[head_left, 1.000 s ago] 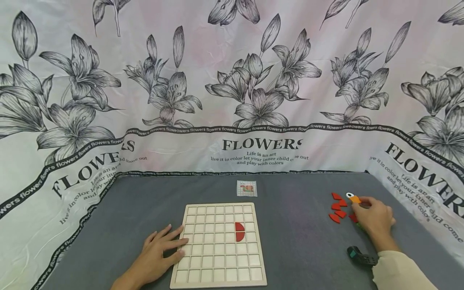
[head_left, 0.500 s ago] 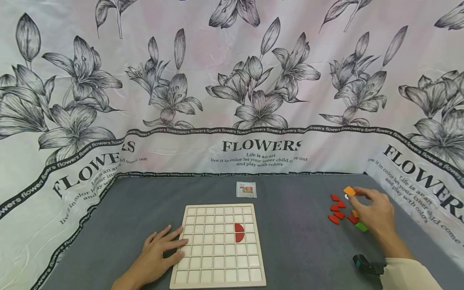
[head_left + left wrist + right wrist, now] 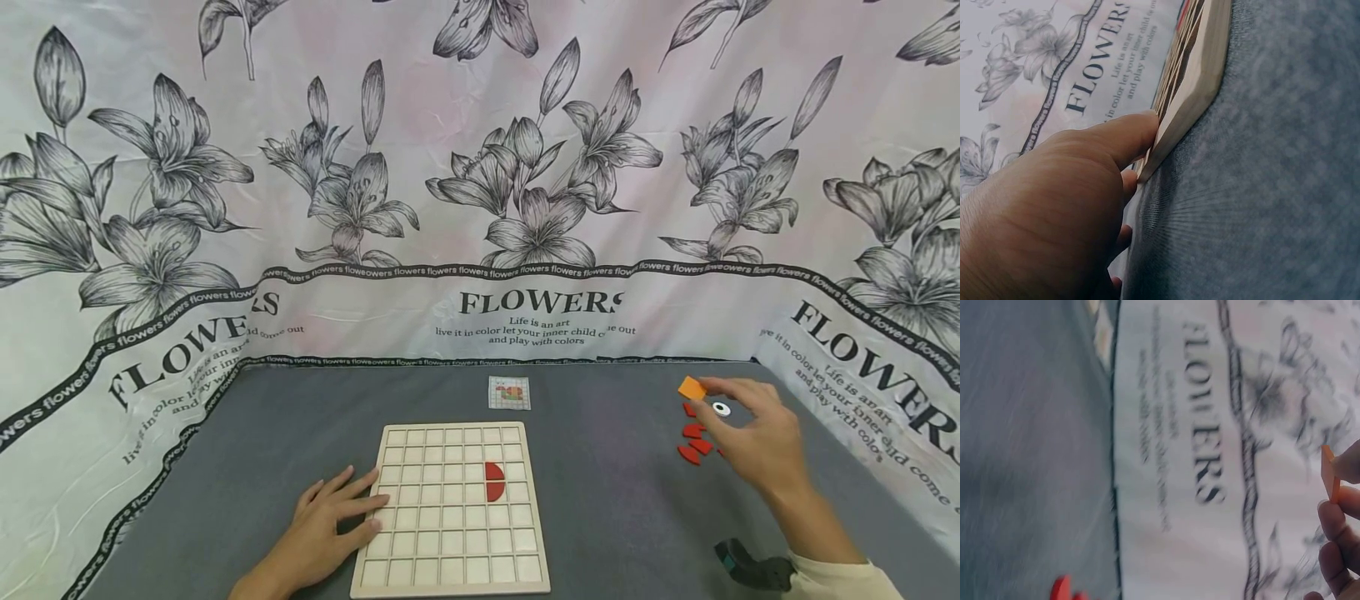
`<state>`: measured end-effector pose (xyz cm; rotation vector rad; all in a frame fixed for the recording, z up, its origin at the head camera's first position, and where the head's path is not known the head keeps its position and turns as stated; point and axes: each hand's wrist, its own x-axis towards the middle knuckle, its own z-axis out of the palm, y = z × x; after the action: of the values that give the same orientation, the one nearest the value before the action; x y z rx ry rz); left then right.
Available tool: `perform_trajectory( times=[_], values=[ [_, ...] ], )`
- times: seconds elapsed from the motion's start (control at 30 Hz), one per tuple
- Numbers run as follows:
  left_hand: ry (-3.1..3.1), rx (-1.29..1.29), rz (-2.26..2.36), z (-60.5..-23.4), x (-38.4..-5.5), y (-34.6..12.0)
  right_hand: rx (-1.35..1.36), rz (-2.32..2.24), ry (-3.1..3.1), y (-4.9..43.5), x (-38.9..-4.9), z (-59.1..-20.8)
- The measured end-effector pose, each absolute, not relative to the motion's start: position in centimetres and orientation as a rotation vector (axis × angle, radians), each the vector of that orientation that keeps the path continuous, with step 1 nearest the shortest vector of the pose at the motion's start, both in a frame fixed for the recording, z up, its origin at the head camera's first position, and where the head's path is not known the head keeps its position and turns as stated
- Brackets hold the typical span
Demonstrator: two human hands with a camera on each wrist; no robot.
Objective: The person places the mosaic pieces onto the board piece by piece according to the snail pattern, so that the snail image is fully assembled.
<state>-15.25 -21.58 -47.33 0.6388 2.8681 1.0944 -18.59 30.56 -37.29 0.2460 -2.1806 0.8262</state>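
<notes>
My right hand (image 3: pixel 757 429) pinches an orange square tile (image 3: pixel 692 388) between thumb and fingers, raised above the loose pieces at the right. In the right wrist view the orange tile (image 3: pixel 1329 475) shows nearly edge-on at the fingertips. My left hand (image 3: pixel 322 521) rests with spread fingers on the left edge of a pale wooden grid board (image 3: pixel 453 592). The left wrist view shows the thumb (image 3: pixel 1138 134) touching the board's side (image 3: pixel 1194 87). Two red quarter-round pieces (image 3: pixel 495 482) sit in neighbouring cells of the board, together forming a half circle.
Several red pieces (image 3: pixel 690 454) lie on the grey tabletop (image 3: pixel 615 500), partly hidden by my right hand. Beside them is a white ring-like piece with a dark centre (image 3: pixel 722 409). A small picture card (image 3: pixel 509 393) lies behind the board. Flower-printed cloth (image 3: pixel 540 325) surrounds the table.
My right hand has picked up the orange tile from the pile, lifted it and carried it a little left. The white ring-like piece is now uncovered. The left hand has stayed still.
</notes>
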Motion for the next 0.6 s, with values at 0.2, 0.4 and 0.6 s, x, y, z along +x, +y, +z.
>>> perform_trajectory(
  times=[0.2,0.4,0.6],
  values=[
    [2.87,0.637,1.091,-47.2,-15.3,-21.5,0.448,0.886,-2.071,28.1,-17.7,-36.0],
    [2.875,0.645,1.093,-47.3,-15.2,-21.5,0.567,0.936,-2.044,26.1,-17.3,-35.2],
    [2.864,0.642,1.101,-47.2,-15.2,-21.6,0.657,0.96,-2.024,23.0,-16.5,-33.9]
  ],
)
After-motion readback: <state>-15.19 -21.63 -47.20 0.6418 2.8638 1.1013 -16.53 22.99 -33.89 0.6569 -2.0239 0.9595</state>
